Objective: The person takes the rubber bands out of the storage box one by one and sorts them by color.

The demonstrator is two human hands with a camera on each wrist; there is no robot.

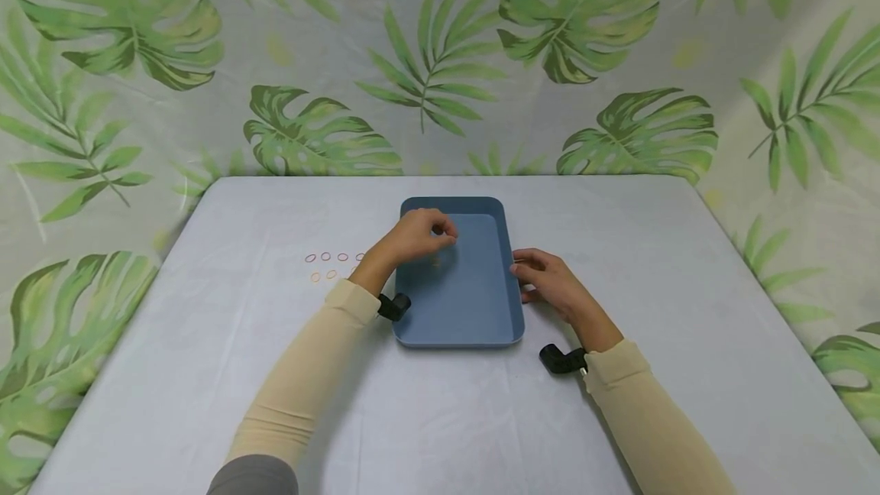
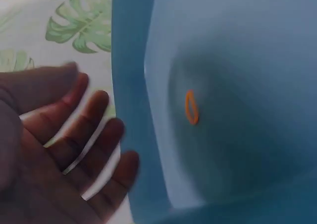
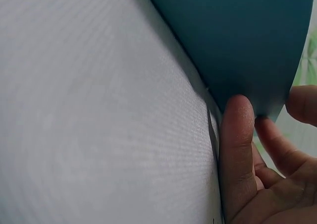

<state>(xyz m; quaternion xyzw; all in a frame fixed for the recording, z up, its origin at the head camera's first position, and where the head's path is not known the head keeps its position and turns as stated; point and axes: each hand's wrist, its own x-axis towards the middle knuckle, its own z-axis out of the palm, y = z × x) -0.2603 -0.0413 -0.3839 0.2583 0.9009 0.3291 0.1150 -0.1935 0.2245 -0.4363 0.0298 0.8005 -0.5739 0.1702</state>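
A blue rectangular tray [image 1: 474, 281] lies on the white-covered table. Above the far left part of it hovers my left hand [image 1: 418, 235], its fingers loosely bent and apart in the left wrist view, with nothing between them. One thin orange rubber band [image 2: 191, 107] rests on the tray's floor in that view, within the hand's shadow. At the tray's right side, my right hand [image 1: 550, 281] touches the outer wall with its fingers. The right wrist view shows fairly straight fingers [image 3: 237, 140] against that wall, one of them low down by the tablecloth.
Left of the tray, several small rubber bands lie in two rows, a red row [image 1: 326, 257] behind an orange row [image 1: 332, 274]. My left forearm overlaps the rows' right end. A leaf-patterned curtain [image 1: 440, 59] hangs behind the table.
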